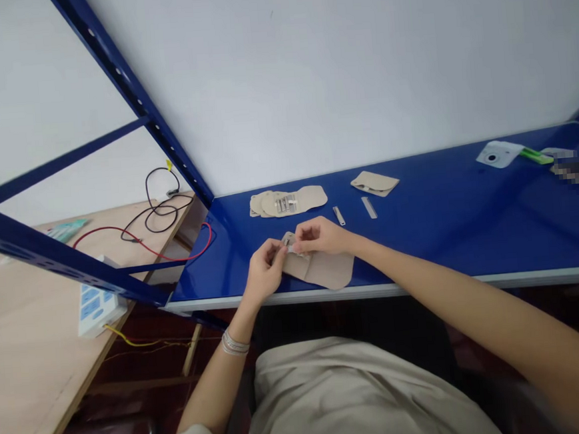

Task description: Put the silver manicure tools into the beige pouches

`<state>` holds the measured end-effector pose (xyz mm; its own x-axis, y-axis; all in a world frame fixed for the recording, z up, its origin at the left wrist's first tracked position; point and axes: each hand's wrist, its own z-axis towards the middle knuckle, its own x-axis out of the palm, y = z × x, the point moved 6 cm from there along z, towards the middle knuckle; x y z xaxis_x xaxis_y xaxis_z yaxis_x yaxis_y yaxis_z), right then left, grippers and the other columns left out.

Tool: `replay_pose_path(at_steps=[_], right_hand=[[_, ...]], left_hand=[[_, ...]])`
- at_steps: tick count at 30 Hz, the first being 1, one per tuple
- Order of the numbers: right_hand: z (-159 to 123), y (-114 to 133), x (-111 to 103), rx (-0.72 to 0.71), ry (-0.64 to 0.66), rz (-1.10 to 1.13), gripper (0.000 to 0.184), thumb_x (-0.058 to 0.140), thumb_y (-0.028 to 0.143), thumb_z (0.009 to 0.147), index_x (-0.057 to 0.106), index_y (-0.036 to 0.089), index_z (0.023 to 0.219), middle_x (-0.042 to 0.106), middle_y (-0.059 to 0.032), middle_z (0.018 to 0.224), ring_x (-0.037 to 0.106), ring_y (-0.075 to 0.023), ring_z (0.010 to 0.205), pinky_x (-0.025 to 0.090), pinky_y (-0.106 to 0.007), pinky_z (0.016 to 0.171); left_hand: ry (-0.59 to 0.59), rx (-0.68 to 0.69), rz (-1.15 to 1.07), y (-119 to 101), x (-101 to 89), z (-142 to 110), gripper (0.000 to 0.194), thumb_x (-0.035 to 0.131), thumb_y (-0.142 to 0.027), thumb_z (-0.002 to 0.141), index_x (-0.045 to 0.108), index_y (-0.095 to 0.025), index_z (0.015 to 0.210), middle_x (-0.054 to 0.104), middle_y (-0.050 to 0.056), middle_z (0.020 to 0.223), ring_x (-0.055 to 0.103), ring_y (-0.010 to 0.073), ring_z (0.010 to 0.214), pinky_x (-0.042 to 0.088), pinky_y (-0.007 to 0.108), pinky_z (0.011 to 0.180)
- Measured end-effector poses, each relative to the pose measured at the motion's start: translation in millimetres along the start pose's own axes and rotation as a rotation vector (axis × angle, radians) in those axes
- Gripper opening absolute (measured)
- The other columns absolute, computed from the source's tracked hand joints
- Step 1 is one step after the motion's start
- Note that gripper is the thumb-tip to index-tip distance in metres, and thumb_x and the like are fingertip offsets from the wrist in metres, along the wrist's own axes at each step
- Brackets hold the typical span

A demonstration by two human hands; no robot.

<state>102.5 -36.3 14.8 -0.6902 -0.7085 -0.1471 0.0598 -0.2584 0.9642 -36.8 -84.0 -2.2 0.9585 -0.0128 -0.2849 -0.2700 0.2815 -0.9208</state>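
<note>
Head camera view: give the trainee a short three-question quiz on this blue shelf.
1. True or false: bangles circle the left wrist.
2. Multiple choice: what lies under the left hand and right hand? A a tan cutout; B a circuit board; C a folded towel.
3. How many narrow silver strips lie on the blue shelf beyond the hands?

Key: 1 true; 2 A; 3 two.
</note>
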Motion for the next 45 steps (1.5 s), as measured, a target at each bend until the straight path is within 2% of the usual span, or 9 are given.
replay_pose_path(at_steps=[6, 10, 15, 21, 25, 28, 32, 35, 45], right_hand=[[0, 3, 3, -0.043, -0.052, -0.203, 0.033, 0.072, 0.046, 0.074, 0.063, 0.014, 0.069, 0.060, -0.0005, 0.063, 0.050, -0.0105, 0.058, 0.041, -0.025, 0.056], [1, 0, 2, -0.034, -0.087, -0.199, 0.033, 0.072, 0.047, 0.073, 0.062, 0.015, 0.074, 0.061, -0.0006, 0.064, 0.052, -0.0112, 0.057, 0.042, -0.025, 0.056], [0, 0, 1, -0.022, -0.042, -0.237, 0.026, 0.070, 0.041, 0.076, 0.065, 0.015, 0.080, 0.067, -0.0039, 0.075, 0.058, -0.0137, 0.065, 0.046, -0.026, 0.061], [-2, 7, 0, -0.078, -0.056, -0.480, 0.015, 0.063, 0.030, 0.079, 0.070, 0.017, 0.082, 0.068, -0.0030, 0.076, 0.058, -0.0141, 0.066, 0.044, -0.027, 0.064], [-3, 15, 2, -0.191, -0.110, -0.656, 0.012, 0.063, 0.029, 0.078, 0.071, 0.019, 0.078, 0.065, -0.0061, 0.085, 0.056, -0.0190, 0.080, 0.043, -0.032, 0.075], [-4, 17, 6, -0.209, -0.129, -0.743, 0.013, 0.061, 0.027, 0.079, 0.070, 0.019, 0.076, 0.063, -0.0070, 0.085, 0.055, -0.0196, 0.082, 0.043, -0.032, 0.073], [-3, 15, 12, -0.150, -0.147, -0.784, 0.011, 0.057, 0.022, 0.079, 0.067, 0.017, 0.077, 0.062, -0.0053, 0.079, 0.055, -0.0154, 0.069, 0.040, -0.027, 0.063], [-3, 15, 14, -0.145, -0.182, -0.791, 0.009, 0.057, 0.021, 0.077, 0.065, 0.017, 0.077, 0.062, -0.0041, 0.074, 0.055, -0.0147, 0.066, 0.040, -0.027, 0.062], [-1, 4, 8, -0.083, -0.176, -0.575, 0.008, 0.057, 0.025, 0.078, 0.061, 0.017, 0.079, 0.061, -0.0037, 0.084, 0.053, -0.0116, 0.063, 0.044, -0.026, 0.059]], left_hand=[[0.026, 0.006, 0.023, 0, 0.8, -1, 0.024, 0.058, -0.039, 0.087, 0.056, -0.016, 0.085, 0.055, 0.001, 0.074, 0.050, 0.0116, 0.066, 0.039, 0.021, 0.061], [0.031, 0.021, 0.023, -1, 1.1, -2, 0.023, 0.057, -0.038, 0.088, 0.057, -0.015, 0.085, 0.056, 0.001, 0.074, 0.050, 0.0113, 0.066, 0.038, 0.020, 0.061], [0.022, 0.026, 0.052, -1, 0.9, -1, 0.024, 0.056, -0.039, 0.088, 0.057, -0.015, 0.084, 0.055, 0.000, 0.072, 0.048, 0.0107, 0.063, 0.036, 0.020, 0.059], [0.007, 0.038, 0.065, -4, 0.8, -2, 0.025, 0.056, -0.041, 0.088, 0.059, -0.016, 0.085, 0.056, 0.001, 0.072, 0.050, 0.0121, 0.063, 0.038, 0.021, 0.059], [0.001, 0.074, 0.182, -6, 1.8, -4, 0.023, 0.053, -0.038, 0.090, 0.060, -0.016, 0.088, 0.058, 0.001, 0.074, 0.050, 0.0117, 0.063, 0.038, 0.021, 0.060], [-0.029, 0.108, 0.304, -10, 1.8, -5, 0.021, 0.051, -0.036, 0.091, 0.060, -0.016, 0.089, 0.059, 0.000, 0.073, 0.050, 0.0115, 0.063, 0.039, 0.021, 0.060], [-0.095, 0.137, 0.419, -16, 0.6, -6, 0.019, 0.051, -0.032, 0.091, 0.061, -0.016, 0.089, 0.060, 0.000, 0.071, 0.051, 0.0110, 0.061, 0.039, 0.020, 0.060], [-0.112, 0.145, 0.449, -19, 0.8, -6, 0.018, 0.052, -0.031, 0.090, 0.062, -0.016, 0.089, 0.062, 0.000, 0.073, 0.052, 0.0110, 0.063, 0.040, 0.020, 0.061], [-0.089, 0.147, 0.406, -15, 0.5, -6, 0.019, 0.053, -0.033, 0.090, 0.063, -0.017, 0.092, 0.064, 0.002, 0.079, 0.055, 0.0122, 0.067, 0.042, 0.021, 0.065]])
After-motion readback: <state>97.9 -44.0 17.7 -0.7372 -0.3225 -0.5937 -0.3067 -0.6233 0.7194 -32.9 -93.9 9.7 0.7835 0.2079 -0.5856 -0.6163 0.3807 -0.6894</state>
